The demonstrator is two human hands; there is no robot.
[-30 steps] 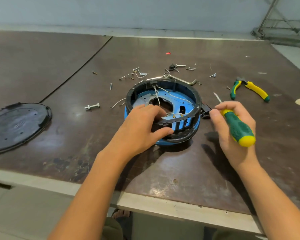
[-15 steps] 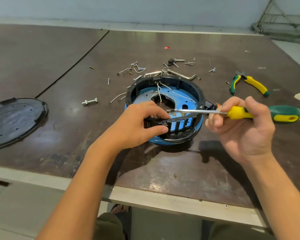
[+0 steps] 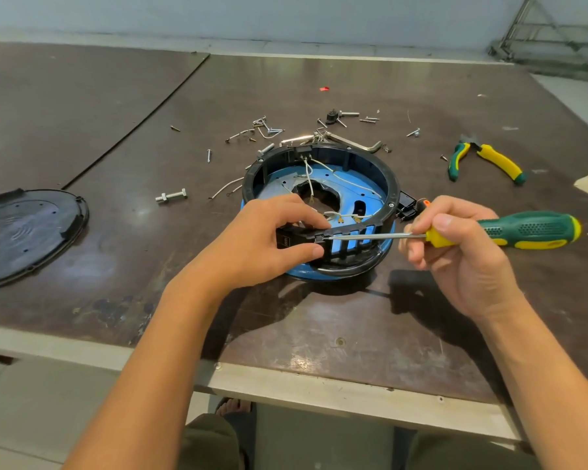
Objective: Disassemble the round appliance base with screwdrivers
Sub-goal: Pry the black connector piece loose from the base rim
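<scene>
Black round plastic lid [image 3: 28, 232] is already taken off, blue-and-black round appliance base [image 3: 370, 164] is clamped by left grip [image 3: 269, 239], green-yellow screwdriver [image 3: 523, 230] by right grip [image 3: 462, 259], inner ring's not yet freed.

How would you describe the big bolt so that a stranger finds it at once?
Start at the round blue and black base in the middle of the table. To its left, toward the flat black cover, lies the bolt. Unlike the thin screws nearby, it is thick and carries a nut.
</scene>
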